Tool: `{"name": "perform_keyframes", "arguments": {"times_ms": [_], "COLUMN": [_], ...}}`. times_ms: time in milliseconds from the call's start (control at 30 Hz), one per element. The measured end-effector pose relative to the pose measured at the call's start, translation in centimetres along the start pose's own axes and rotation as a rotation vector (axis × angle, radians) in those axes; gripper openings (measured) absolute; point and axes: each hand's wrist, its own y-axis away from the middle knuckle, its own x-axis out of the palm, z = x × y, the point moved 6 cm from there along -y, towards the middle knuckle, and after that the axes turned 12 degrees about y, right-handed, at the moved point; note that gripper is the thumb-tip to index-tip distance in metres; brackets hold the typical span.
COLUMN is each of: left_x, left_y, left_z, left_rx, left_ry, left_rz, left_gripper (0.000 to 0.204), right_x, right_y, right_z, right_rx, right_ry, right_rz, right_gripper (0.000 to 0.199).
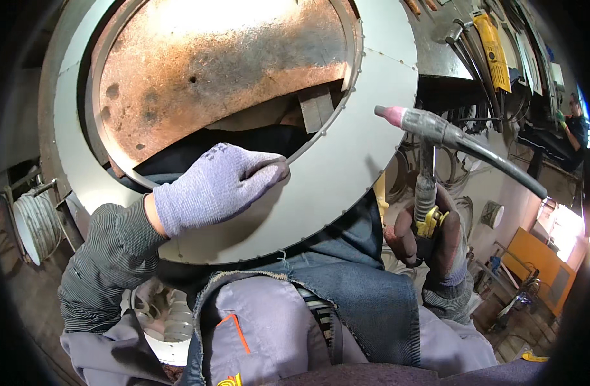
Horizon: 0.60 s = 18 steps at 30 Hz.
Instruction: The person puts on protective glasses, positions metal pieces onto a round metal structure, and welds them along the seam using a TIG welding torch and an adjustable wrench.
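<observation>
- While only the head view is available: left hand [211, 186], in a grey glove, is curled closed over the inner edge of the grey metal ring [346, 167], at lap height, rusty drum [217, 71] behind.
- Right hand [430, 241] is fisted around the welding torch [427, 128], pink nozzle just off the ring's outer edge.
- Judgement: steady the ring firmly and keep gloved fingers clear of the nozzle.

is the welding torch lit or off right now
Off, it seems: no arc or glow at the pink nozzle of the welding torch, held clear of the grey ring plate by the right hand.
</observation>
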Motion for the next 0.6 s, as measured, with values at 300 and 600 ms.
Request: {"name": "perform_keyframes", "arguments": {"times_ms": [300,600], "left_x": [-0.5,-0.4], "left_y": [-0.4,-0.6], "left_z": [-0.2,0.1], "left_rx": [0.076,0.109], "left_ry": [-0.032,-0.091], "left_rz": [0.096,0.075], "left_gripper": [0.025,0.022], "right_x": [0.5,0.2], "right_y": [-1.3,-0.9], "right_z": [1.9,3.0], "right_rx": [-0.012,0.152], "right_ry": [0.110,0.252], "right_rz": [-0.011,-0.119], "right_gripper": [0.105,0.106]}}
